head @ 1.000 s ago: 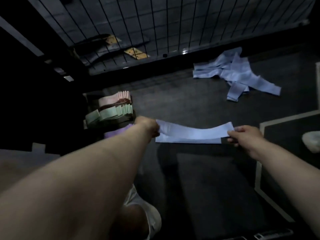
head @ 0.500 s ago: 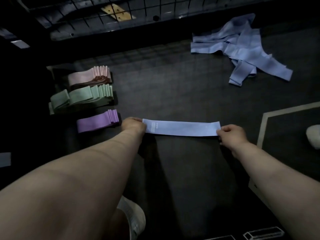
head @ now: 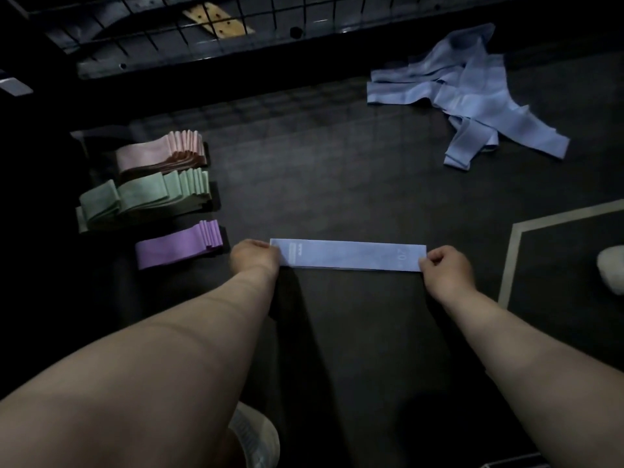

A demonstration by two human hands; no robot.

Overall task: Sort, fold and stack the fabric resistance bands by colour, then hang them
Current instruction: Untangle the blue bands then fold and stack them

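Blue band (head: 347, 255) held flat, my left hand (head: 255, 256) and right hand (head: 445, 265) each pinching an end. Risk: ends misalign when I fold, crease skews, won't stack square

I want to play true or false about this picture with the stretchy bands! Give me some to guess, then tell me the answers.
1. The left hand and right hand each hold one end of a flat blue band. True.
2. The purple stack lies farthest from the person. False: the pink stack is farthest, and purple is nearest.
3. The green stack lies between those two. True.
4. The loose blue pile is neatly folded. False: it is a jumbled heap on the floor, far to the right.
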